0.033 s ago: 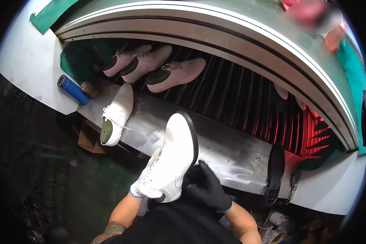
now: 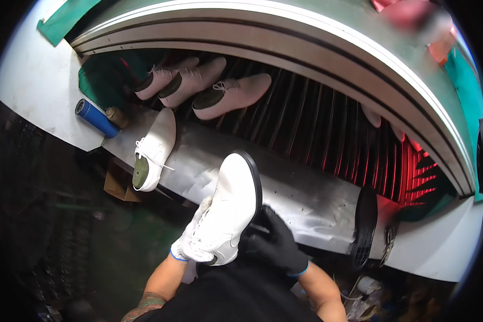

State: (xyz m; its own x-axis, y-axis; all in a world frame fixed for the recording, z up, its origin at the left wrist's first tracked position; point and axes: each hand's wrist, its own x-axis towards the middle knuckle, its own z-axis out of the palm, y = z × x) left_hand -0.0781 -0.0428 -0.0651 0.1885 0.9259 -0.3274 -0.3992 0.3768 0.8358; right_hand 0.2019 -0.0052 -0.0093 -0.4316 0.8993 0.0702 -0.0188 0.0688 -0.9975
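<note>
I hold a white lace-up shoe (image 2: 231, 206) with a black sole edge over the metal ledge (image 2: 306, 198), toe pointing away from me. My left hand (image 2: 187, 248), in a white glove, grips its heel and laces. My right hand (image 2: 276, 248), in a black glove, holds the shoe's right side near the heel. A second white shoe (image 2: 154, 147) with a green insert lies on the ledge to the left.
Three pinkish-beige shoes (image 2: 233, 95) sit on the dark slatted belt (image 2: 316, 129) inside a curved tunnel machine glowing red at right. A blue cylinder (image 2: 95, 118) lies at the left. A black sole (image 2: 364, 228) leans on the ledge's right end.
</note>
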